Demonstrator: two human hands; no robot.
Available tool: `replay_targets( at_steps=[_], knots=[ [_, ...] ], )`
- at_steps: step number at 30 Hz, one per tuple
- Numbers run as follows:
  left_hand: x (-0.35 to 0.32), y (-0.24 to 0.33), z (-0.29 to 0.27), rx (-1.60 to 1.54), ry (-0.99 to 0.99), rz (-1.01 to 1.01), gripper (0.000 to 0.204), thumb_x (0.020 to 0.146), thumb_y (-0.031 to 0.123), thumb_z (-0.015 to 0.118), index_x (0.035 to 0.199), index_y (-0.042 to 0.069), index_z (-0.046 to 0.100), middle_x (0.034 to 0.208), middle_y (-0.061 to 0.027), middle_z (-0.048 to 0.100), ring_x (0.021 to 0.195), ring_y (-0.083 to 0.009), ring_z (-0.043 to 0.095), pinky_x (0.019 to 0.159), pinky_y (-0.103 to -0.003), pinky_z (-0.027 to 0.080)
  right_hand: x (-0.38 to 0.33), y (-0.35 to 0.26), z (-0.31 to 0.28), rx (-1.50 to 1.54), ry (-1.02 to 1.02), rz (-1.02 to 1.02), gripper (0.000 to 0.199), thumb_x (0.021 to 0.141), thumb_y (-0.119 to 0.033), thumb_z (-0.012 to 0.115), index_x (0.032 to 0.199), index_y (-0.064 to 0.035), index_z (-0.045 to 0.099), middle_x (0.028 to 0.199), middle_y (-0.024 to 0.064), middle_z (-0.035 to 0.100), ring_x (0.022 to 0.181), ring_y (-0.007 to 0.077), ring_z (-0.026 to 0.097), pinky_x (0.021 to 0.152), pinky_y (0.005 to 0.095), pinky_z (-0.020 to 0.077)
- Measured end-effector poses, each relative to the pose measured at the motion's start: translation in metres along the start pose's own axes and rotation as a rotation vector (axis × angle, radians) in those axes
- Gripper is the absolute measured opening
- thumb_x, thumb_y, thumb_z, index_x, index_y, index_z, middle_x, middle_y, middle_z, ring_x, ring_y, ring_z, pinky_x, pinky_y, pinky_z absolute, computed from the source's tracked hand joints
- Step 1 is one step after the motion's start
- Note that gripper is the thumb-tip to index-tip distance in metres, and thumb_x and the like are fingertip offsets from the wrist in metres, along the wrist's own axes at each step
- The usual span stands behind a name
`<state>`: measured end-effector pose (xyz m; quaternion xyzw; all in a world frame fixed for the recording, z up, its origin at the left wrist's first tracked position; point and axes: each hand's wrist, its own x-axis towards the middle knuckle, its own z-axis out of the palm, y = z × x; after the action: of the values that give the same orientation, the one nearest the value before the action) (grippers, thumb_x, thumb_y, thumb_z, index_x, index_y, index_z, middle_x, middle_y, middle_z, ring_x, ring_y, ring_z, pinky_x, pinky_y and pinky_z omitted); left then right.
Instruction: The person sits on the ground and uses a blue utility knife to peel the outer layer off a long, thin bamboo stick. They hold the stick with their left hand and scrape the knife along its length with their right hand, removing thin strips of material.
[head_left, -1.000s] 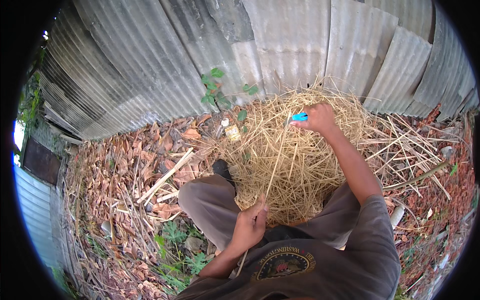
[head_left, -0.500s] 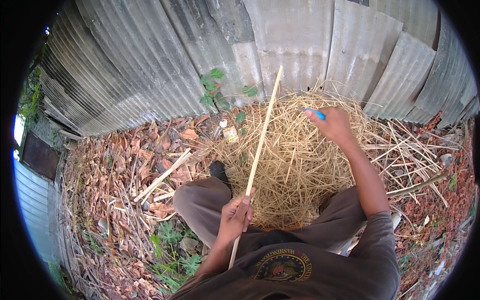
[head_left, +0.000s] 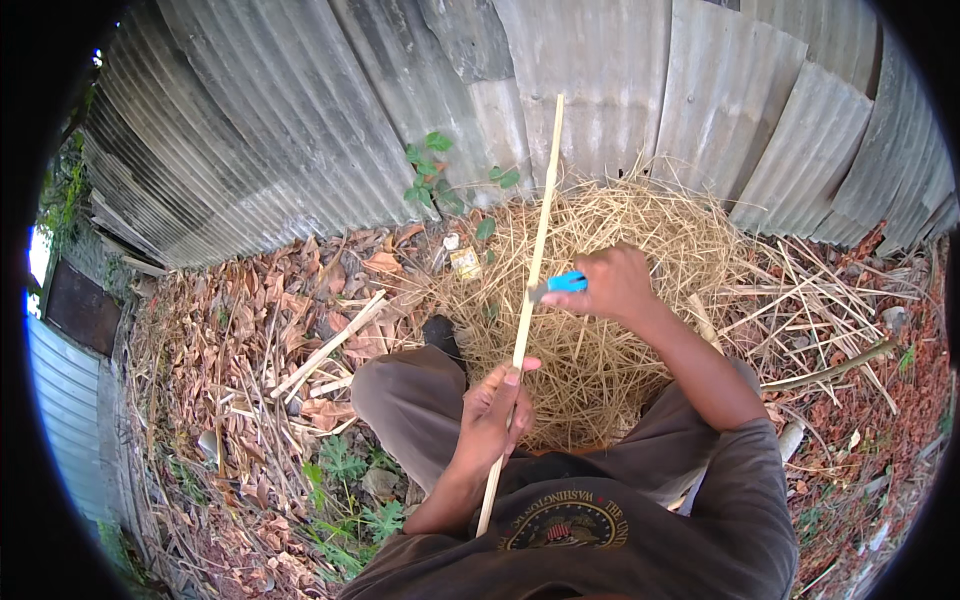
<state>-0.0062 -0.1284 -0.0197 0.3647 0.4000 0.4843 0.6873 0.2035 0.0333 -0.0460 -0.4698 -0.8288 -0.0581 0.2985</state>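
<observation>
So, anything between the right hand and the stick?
Just the blue knife held in the right hand; its blade meets or nearly meets the stick. Nothing else visible is in between; the straw lies below.

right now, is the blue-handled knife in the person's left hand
No, the right hand grips the blue-handled knife, while the left hand holds the pale strip.

This is an outdoor place, apparently a yard, beside a fence [head_left: 450, 100] of weathered corrugated sheets. Dry brown leaves [head_left: 265, 290] litter the ground [head_left: 850, 490], green weeds [head_left: 340, 460] grow among them, and pale straw [head_left: 655, 230] lies heaped near the fence under daylight.
</observation>
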Motion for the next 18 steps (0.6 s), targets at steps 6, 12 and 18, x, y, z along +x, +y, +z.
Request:
replay_targets(
  at_steps=[6,12,18],
  knots=[
    [-0.029,-0.003,0.009,0.012,-0.039,-0.075,0.031,0.104,0.019,0.037,0.119,-0.003,0.052,0.053,0.0009,0.041,0.036,-0.0053,0.029,0.044,-0.022,0.027,0.013,0.059,0.001,-0.134,0.087,0.177,0.078,0.073,-0.084,0.046,0.05,-0.0101,0.058,0.039,0.0021,0.045,0.035,0.0173,0.048,0.037,0.0336,0.0375],
    [-0.022,-0.005,0.004,0.047,-0.102,-0.115,0.034,0.104,0.023,0.037,0.126,0.0,0.05,0.056,0.0019,0.042,0.044,-0.0045,0.034,0.042,-0.02,0.031,0.016,0.101,0.0,-0.24,0.203,0.039,0.082,0.069,-0.088,0.046,0.054,-0.0089,0.06,0.04,0.0036,0.046,0.037,0.019,0.049,0.041,0.0334,0.0408],
    [-0.046,0.012,-0.009,0.262,-0.192,-0.284,0.034,0.104,0.025,0.037,0.126,0.003,0.052,0.055,0.002,0.043,0.038,-0.0032,0.033,0.036,-0.018,0.027,-0.021,0.185,-0.025,-0.338,0.115,0.545,0.085,0.075,-0.086,0.039,0.06,-0.005,0.063,0.059,0.0145,0.059,0.06,0.0292,0.062,0.057,0.0431,0.0484]
  ],
)
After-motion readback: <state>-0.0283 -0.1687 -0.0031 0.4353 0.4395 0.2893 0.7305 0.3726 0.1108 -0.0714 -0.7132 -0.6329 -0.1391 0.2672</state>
